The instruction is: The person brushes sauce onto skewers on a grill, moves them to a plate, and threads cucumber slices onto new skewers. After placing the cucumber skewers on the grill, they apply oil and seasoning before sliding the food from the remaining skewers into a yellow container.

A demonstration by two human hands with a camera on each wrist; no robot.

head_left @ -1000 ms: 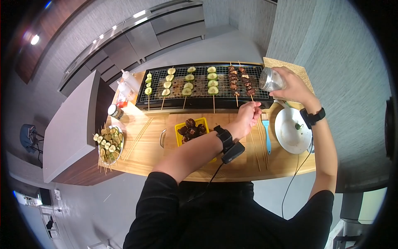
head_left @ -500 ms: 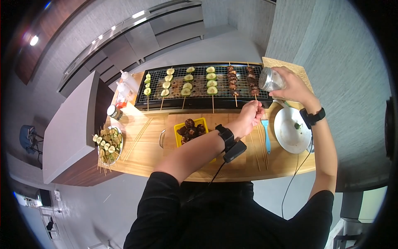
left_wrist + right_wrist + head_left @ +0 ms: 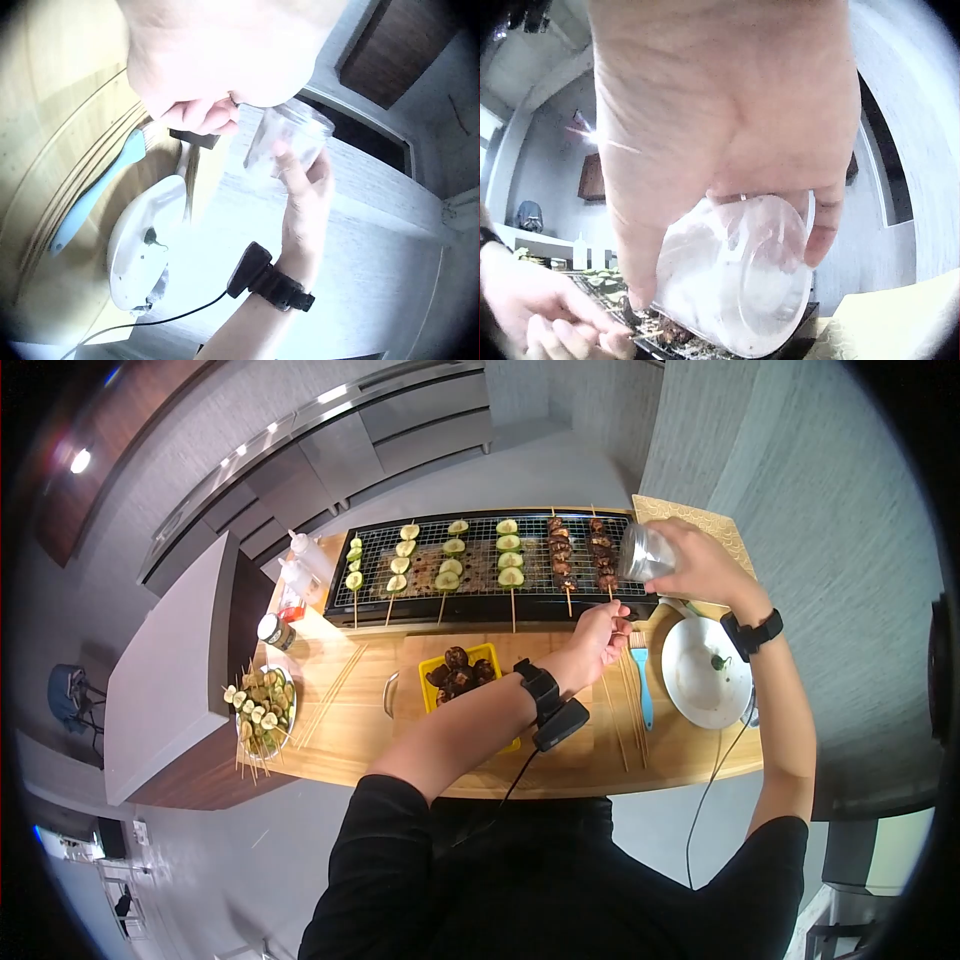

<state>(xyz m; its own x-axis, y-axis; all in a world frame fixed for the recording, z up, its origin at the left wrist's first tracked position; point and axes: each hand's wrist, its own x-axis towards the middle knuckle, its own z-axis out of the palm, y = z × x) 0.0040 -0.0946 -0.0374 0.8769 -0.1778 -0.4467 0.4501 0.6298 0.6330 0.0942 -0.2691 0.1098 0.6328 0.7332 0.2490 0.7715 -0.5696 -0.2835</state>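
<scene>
My left hand [image 3: 600, 640] pinches the bare end of the rightmost skewer of dark brown pieces [image 3: 604, 555], which lies on the grill [image 3: 480, 608]. In the right wrist view, its stick [image 3: 649, 334] runs out from my fingertips. A second brown skewer [image 3: 560, 550] rests just to its left. My right hand [image 3: 705, 565] grips a clear jar [image 3: 645, 552], tipped on its side above the grill's right end with its top toward the brown skewers. Several skewers of green slices [image 3: 511, 550] lie across the rest of the rack.
A yellow basket [image 3: 488, 652] of dark mushrooms sits under my left forearm. Bare sticks [image 3: 615, 725], a blue brush [image 3: 645, 690] and a white bowl [image 3: 685, 700] lie on the right. On the left are a plate of skewers [image 3: 265, 705], a lidded jar [image 3: 277, 630] and squeeze bottles [image 3: 300, 575].
The pinched skewer has rolled in my left fingers, and its far end has shifted right, then slightly back. The jar has tilted a little in my right hand, moving slightly left.
</scene>
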